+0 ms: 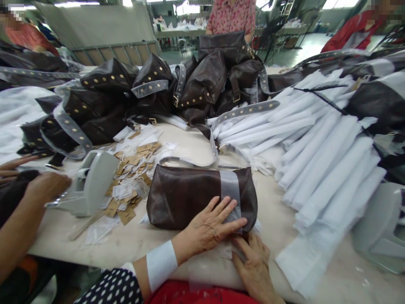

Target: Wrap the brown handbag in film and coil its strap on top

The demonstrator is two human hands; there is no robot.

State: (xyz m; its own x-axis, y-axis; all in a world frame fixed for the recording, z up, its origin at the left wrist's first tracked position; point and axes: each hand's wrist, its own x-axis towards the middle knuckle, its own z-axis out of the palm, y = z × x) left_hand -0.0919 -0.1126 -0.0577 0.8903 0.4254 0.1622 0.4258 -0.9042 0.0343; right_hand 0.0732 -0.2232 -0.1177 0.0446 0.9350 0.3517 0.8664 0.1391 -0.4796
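Observation:
A dark brown leather handbag (pixel 186 194) lies on the table in front of me, its strap stretched out behind it. Around the bag's right part runs a translucent plastic strip (pixel 230 185). My left hand (pixel 210 223) rests flat on the bag and the strip, fingers spread. At the bag's lower right edge, my right hand (pixel 253 261) has its fingers curled by the strip's loose lower end. Its fingertips are partly hidden under the bag's edge, and what they pinch is hard to see.
Brown paper tags (pixel 126 213) lie in a heap at left beside a grey tape dispenser (pixel 91 181); a co-worker's hands (pixel 47 185) are near it. White rolled sheets (pixel 329 160) are piled at right, near another dispenser (pixel 382 232). Studded dark bags (pixel 205 80) are heaped behind.

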